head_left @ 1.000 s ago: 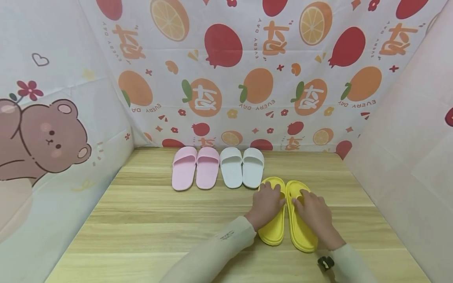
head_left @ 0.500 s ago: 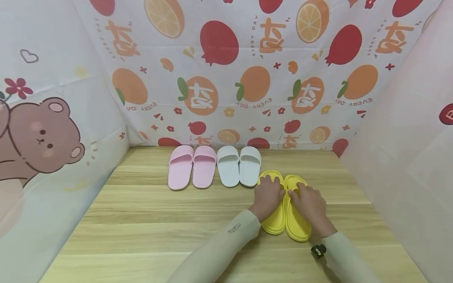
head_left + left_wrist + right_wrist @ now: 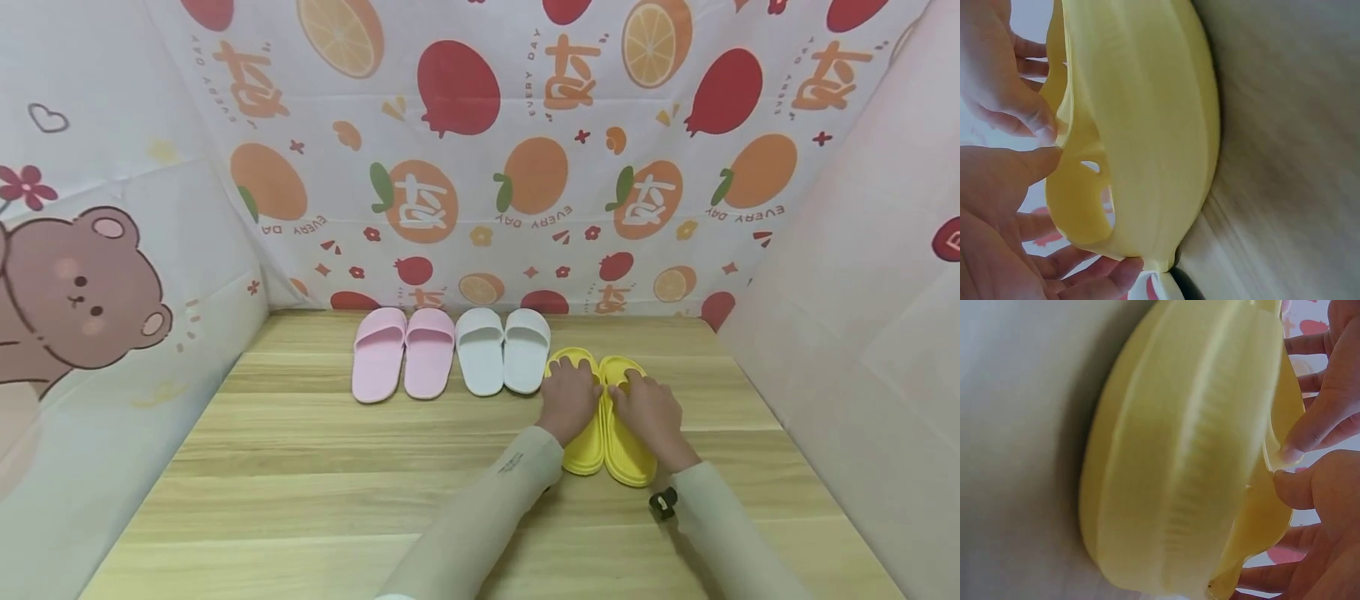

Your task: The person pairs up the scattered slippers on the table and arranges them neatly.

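Observation:
Two yellow slippers stand side by side on the wooden surface, the left slipper (image 3: pixel 585 454) touching the right slipper (image 3: pixel 628 458) along their inner edges. My left hand (image 3: pixel 568 402) grips the left one around its toe strap, thumb on the inner side and fingers over the outer edge. The right hand (image 3: pixel 651 415) holds the other slipper the same way. In the left wrist view, the slipper's side (image 3: pixel 1154 125) rests on the surface, with thumb and fingers spread across the strap. The right wrist view has the right slipper's ribbed side (image 3: pixel 1172 450), slightly blurred.
A pair of white slippers (image 3: pixel 480 362) stands just left of the yellow pair, near the back wall. Farther left is a pink pair (image 3: pixel 427 367). A fruit-patterned cloth (image 3: pixel 480 208) hangs behind, and pale cloth walls (image 3: pixel 847 333) flank the wooden surface (image 3: pixel 337 500).
Both hands have slid the yellow slippers forward, toward the back wall. The gap between the two has closed. The head view has shifted slightly; the pink and white pairs stay in place.

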`<state>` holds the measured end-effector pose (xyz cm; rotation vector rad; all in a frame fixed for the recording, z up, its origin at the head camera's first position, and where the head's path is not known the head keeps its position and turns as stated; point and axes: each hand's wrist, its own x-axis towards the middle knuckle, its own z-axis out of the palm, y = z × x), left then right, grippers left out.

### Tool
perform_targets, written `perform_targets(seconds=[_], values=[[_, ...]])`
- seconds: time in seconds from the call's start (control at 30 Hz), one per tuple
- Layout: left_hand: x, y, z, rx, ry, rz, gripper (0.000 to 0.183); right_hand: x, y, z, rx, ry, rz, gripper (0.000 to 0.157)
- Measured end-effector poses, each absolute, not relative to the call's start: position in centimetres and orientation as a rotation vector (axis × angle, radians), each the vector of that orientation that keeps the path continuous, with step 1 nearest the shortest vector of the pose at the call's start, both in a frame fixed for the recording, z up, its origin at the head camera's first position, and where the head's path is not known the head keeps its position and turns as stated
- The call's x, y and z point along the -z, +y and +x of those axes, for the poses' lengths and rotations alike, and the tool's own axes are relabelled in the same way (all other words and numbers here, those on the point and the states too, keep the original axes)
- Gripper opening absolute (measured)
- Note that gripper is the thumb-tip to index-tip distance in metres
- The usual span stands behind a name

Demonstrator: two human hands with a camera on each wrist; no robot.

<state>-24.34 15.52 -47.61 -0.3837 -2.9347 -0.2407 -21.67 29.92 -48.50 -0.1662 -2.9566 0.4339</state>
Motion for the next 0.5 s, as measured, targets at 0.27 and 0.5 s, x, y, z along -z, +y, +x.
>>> perform_targets(seconds=[0.27,0.5], values=[[47.8,16.3,-25.7,0.259,-2.955,-0.345,0.045,48.3,30.3,-23.2,-0.461,-2.976,-0.189,0.059],[47.7,16.5,-26.5,0.26,-2.966,-0.327,0.043,48.1,30.2,-24.3,-0.443,-2.986,-0.193,0.057]])
